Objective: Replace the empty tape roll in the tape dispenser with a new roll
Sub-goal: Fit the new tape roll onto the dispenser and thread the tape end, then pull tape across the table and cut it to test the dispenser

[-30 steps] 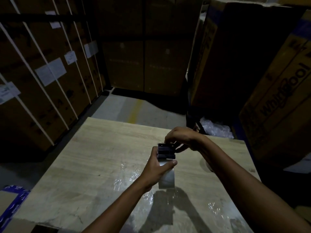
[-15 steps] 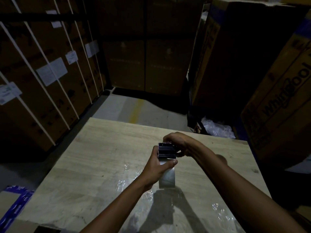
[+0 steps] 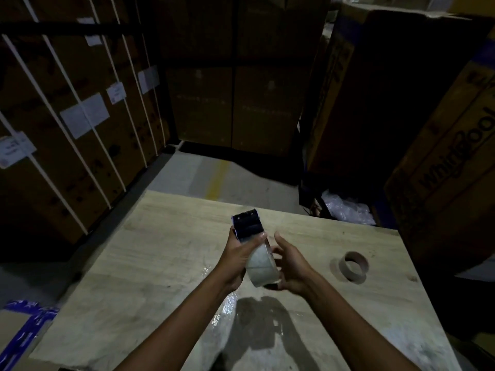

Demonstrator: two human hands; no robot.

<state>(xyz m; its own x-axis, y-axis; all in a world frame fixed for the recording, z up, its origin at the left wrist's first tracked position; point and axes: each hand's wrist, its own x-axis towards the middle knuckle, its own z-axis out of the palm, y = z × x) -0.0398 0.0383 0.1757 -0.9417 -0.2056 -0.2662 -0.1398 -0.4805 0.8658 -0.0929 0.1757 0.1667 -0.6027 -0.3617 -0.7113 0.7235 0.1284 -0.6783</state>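
My left hand [image 3: 237,257] grips the dark tape dispenser [image 3: 247,227] from the left, holding it above the wooden table [image 3: 150,263], its toothed blade pointing away from me. A roll of clear tape [image 3: 261,266] sits in the dispenser, below my left thumb. My right hand [image 3: 290,266] is at the roll's right side, fingers spread and curled against it. The empty brown cardboard core [image 3: 353,266] lies flat on the table to the right of my hands.
Crumpled clear plastic film [image 3: 227,309] lies on the table under my forearms. Tall strapped cardboard boxes [image 3: 80,116] stand to the left, more boxes [image 3: 442,156] crowd the right. A plastic bag [image 3: 345,210] lies on the floor beyond the table's far right edge.
The dispenser has been lifted and tilted so its blade points away. My right hand came off the dispenser's top and moved down to the roll's right side. The cardboard core is now visible.
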